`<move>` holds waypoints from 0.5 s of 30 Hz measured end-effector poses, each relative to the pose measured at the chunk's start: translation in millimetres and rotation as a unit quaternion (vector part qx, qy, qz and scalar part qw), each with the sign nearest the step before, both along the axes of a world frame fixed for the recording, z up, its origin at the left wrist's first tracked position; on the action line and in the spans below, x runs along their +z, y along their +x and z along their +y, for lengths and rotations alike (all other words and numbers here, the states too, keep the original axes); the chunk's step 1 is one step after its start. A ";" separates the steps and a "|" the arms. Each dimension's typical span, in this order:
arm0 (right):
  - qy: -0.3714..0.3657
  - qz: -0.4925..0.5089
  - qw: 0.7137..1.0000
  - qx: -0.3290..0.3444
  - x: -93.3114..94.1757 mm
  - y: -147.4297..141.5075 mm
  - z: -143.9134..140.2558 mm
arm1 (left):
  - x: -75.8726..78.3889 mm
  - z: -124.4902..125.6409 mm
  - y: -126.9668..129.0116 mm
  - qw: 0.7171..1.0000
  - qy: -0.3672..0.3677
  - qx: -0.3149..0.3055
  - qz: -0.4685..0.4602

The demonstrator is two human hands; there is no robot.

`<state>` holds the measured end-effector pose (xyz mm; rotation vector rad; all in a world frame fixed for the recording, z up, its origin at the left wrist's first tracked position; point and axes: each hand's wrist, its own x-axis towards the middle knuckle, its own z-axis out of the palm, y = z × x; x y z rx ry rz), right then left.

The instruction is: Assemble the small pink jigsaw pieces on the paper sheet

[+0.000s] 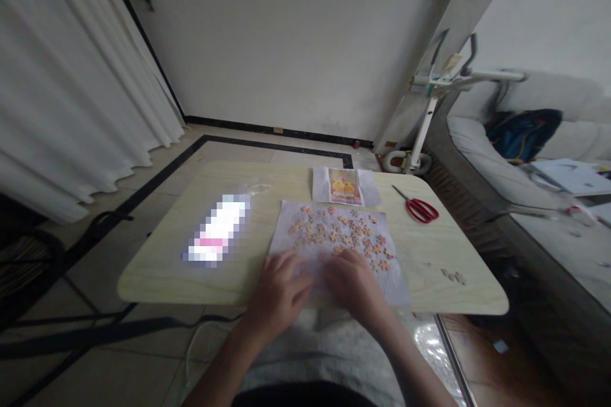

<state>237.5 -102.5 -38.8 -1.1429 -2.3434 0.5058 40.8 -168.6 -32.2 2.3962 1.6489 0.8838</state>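
Observation:
Jigsaw pieces (344, 236), mostly orange and pinkish, lie loose on a white sheet (285, 226) on the table. My left hand (282, 283) rests over the sheet's lower left part, fingers spread forward and thumb apart; I see nothing in it. Beside it, my right hand (354, 276) bends over the near edge of the pieces with its fingertips pointing left. Its fingers are blurred and partly hidden, so whether they pinch a piece does not show. Beyond the pieces lies a paper with a printed picture (345, 187) of a yellow figure.
Red-handled scissors (422, 210) lie on the wooden table (172, 283) at right, pointed away. Several small pieces (453, 276) sit near its right corner. A blurred-out bright phone-like rectangle (218, 231) is at left, with clear plastic (258, 189) behind it. A sofa (529, 241) stands right.

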 end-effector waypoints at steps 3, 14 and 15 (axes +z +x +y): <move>-0.005 0.000 1.000 -0.004 -1.9 -1.1 3.1 | -0.8 0.0 0.1 1.000 0.001 0.002 -0.003; -0.057 0.052 0.997 -0.011 -1.9 -2.2 7.1 | 0.4 0.3 0.0 1.000 -0.004 0.000 -0.002; -0.059 0.055 0.997 -0.009 -1.3 -2.6 6.9 | -0.1 0.4 -0.1 1.000 -0.004 0.000 -0.002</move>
